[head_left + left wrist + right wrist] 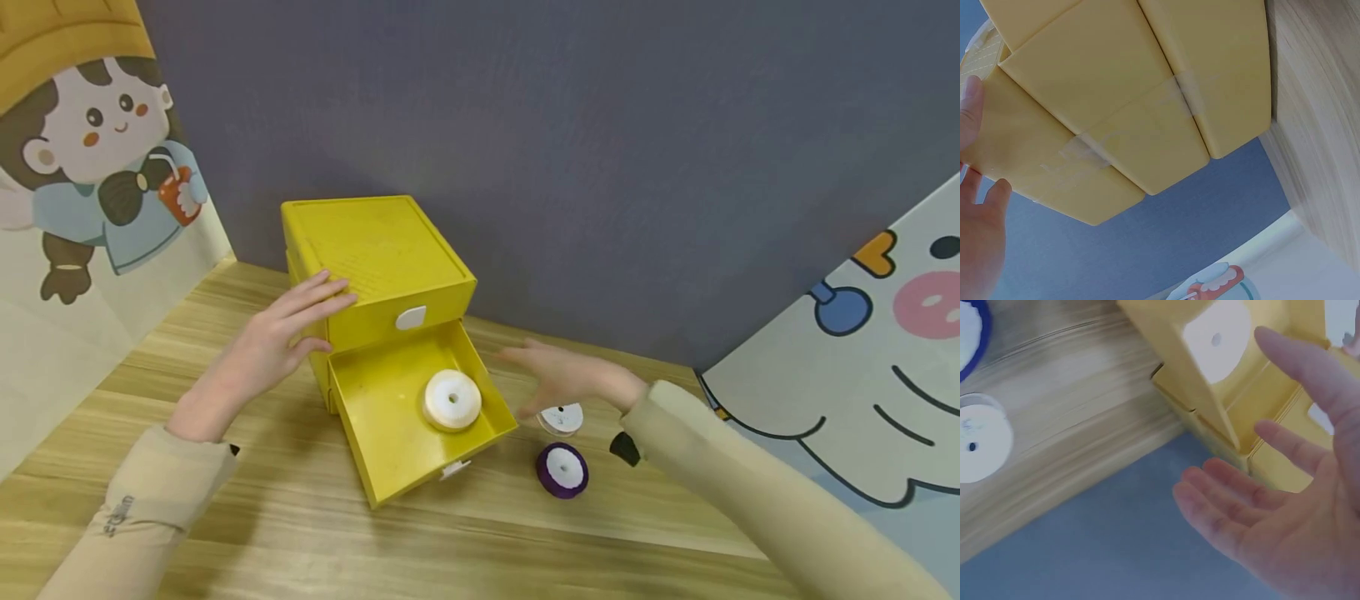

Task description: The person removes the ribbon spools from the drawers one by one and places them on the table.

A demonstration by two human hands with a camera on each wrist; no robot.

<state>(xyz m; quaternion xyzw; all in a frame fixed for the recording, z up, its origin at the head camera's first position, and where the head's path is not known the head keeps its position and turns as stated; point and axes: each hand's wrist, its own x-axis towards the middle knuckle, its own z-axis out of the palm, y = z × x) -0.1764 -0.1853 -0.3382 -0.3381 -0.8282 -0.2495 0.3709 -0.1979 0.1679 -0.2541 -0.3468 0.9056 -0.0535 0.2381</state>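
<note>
A yellow drawer cabinet (375,250) stands on the wooden table, one drawer (382,433) pulled out below its top drawer. Inside that drawer lies a white ribbon spool (452,400). My left hand (273,337) rests at the cabinet's upper left front corner, fingers extended over the top edge; in the left wrist view its fingers are against the yellow side. Fingers spread and holding nothing, my right hand (562,375) hovers just right of the open drawer. Partly hidden beneath it is a second white spool (562,418), and nearer me sits a purple ribbon spool (562,470).
A dark grey wall (600,167) rises right behind the cabinet. Cartoon-printed panels border the table on the left (112,150) and right (862,375). Clear tape (1085,150) runs across the cabinet's side. The pulled-out drawer has a white handle (455,469).
</note>
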